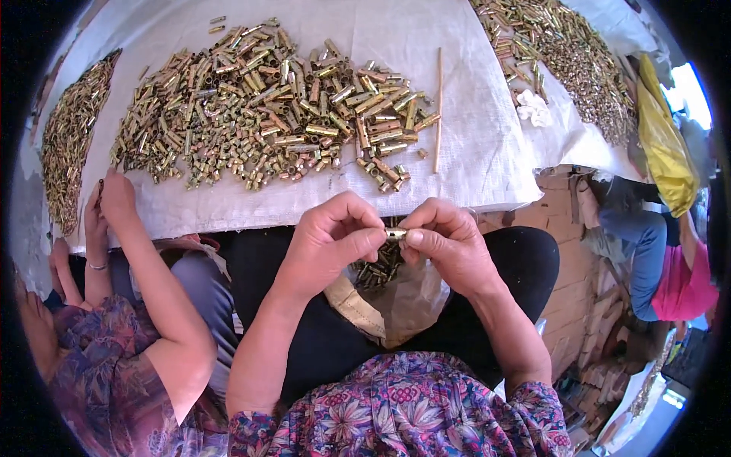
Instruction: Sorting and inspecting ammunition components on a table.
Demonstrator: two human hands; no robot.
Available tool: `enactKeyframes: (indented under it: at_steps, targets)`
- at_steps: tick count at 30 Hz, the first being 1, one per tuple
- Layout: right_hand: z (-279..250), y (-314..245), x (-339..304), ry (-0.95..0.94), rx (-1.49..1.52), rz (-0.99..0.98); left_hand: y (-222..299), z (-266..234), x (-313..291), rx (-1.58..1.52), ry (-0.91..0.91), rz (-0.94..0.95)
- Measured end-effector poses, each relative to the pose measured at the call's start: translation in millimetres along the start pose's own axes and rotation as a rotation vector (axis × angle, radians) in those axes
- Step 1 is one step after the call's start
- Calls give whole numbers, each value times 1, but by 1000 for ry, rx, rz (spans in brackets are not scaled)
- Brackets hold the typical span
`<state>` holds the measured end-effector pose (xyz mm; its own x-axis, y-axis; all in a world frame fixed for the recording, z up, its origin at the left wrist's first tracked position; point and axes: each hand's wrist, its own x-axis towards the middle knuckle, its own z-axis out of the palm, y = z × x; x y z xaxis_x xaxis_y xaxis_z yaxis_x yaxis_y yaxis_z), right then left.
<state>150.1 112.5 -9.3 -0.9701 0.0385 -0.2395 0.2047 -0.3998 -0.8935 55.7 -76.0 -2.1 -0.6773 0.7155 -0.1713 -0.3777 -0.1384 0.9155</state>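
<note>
Between my two hands, above my lap, is a small brass-coloured metal sleeve [395, 234], held level. My left hand [335, 240] pinches its left end with thumb and fingertips. The right end sits in the pinch of my right hand [445, 242]. Directly below, an open bag [415, 308] rests between my legs with several metal sleeves [375, 273] inside. Beyond my hands, a big pile of metal sleeves [320, 99] and shorter nuts [251, 156] lies on the white-covered table [464, 152].
A thin wooden stick [438, 110] lies right of the pile. More metal parts are heaped at the far left [76, 137] and far right [567, 57]. At my left, a co-worker's hand [118, 199] is at the table edge. Another person in pink [685, 282] is at the right, near a yellow bag [666, 145].
</note>
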Motion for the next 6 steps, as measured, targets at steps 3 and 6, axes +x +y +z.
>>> enactKeyframes:
  at_steps: [3, 6]
  targets:
    - [-4, -1, -7, -180, 132, 111, -2, -1, -6, -86, -183, -125]
    - [-1, 0, -12, -280, 254, 92, -5, 2, -11, -187, -325, -127]
